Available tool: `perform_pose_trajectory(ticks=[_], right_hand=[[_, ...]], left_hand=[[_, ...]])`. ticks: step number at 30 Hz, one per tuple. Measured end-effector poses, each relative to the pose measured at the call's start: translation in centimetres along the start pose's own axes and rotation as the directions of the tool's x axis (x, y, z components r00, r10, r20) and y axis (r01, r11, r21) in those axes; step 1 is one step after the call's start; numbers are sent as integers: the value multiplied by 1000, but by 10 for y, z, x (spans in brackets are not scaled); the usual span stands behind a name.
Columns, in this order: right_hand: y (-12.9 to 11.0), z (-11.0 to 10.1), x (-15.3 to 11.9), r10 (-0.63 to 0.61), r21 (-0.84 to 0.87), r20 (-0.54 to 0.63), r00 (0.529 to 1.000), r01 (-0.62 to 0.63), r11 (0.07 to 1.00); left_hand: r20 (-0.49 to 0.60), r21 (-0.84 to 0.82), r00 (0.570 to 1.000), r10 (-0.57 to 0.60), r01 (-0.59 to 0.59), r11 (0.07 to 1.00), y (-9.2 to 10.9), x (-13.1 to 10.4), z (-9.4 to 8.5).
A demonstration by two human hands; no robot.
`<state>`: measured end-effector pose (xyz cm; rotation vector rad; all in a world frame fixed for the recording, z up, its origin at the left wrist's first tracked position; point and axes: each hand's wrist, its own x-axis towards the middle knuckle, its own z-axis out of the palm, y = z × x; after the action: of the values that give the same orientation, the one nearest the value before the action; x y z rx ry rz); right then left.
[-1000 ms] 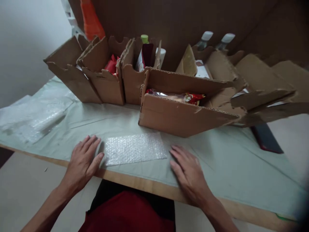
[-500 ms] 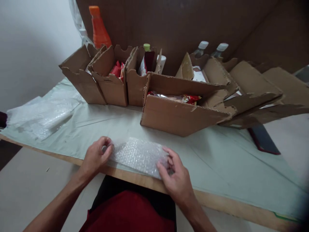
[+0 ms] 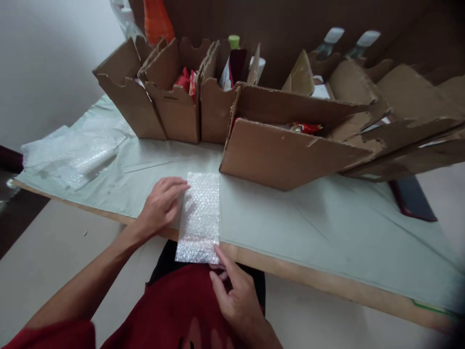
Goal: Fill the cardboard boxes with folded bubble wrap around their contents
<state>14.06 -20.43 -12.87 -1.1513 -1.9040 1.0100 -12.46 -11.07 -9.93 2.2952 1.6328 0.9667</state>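
A clear bubble wrap bag lies lengthwise toward me at the table's near edge, its lower end overhanging. At its upper left side is my left hand, fingers stretched out and fingertips touching the edge. By the lower right corner, my right hand has the index finger on top of the bag and other fingers under it, with the thumb apart.
Cardboard bins holding red packets and other goods line the table's back. More bubble wrap lies at the left. Behind the bins stand an orange bottle and white-capped bottles. A dark flat object lies at the right.
The bubble wrap bag has turned from lying sideways to pointing lengthwise toward me. My left hand has moved up and right; my right hand has come lower and left. The view has shifted.
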Motion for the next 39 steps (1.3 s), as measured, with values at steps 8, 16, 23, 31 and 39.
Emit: perform_pose_trajectory(ticks=[8,16,23,31,39], right_hand=[[-15,-1,13,215,307,95,972,-234,922],[-16,-6,35,-82,36,-107,991,87,996],[-6,-12,73,-331,-432,225,916,398,809],[-3,-11,88,-386,-410,242,890,454,791],[7,-9,91,-420,-319,289,860,500,805]], left_hand=[[195,-197,981,-17,56,979,47,-93,-7],[-45,-128,931,-362,354,927,38,-61,17],[-118,2,939,-324,326,945,45,-67,24],[-130,0,986,-105,106,994,48,-76,9],[-90,-17,996,-24,23,1000,39,-81,17]])
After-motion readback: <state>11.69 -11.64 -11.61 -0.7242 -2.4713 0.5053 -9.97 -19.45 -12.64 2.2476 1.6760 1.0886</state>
